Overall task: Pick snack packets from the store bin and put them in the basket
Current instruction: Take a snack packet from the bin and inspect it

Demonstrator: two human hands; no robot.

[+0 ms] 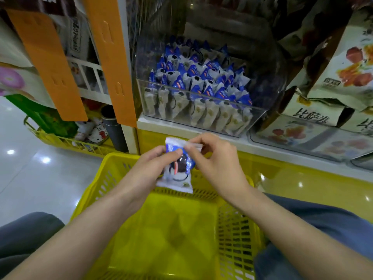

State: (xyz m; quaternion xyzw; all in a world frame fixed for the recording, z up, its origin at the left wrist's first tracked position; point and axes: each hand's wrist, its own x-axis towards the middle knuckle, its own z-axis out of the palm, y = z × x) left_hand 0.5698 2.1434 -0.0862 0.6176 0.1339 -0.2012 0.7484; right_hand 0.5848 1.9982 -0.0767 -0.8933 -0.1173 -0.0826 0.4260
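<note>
The yellow plastic basket [121,156] sits low and close. Over its far edge, the left hand [149,168] and right hand [216,164] both pinch one small blue and white snack packet [177,172]. It looks light, soft and crinkly, so the flat sealed ends seem best to hold. Behind is the clear plastic bin [268,81], full of more packets [201,77]. Big printed bags [343,67] lean beside it. The way down looks open.

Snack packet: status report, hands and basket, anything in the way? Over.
Left hand and right hand both pinch one snack packet above the yellow basket. Not yet in. Nothing between them. Store bin behind, well stocked.
</note>
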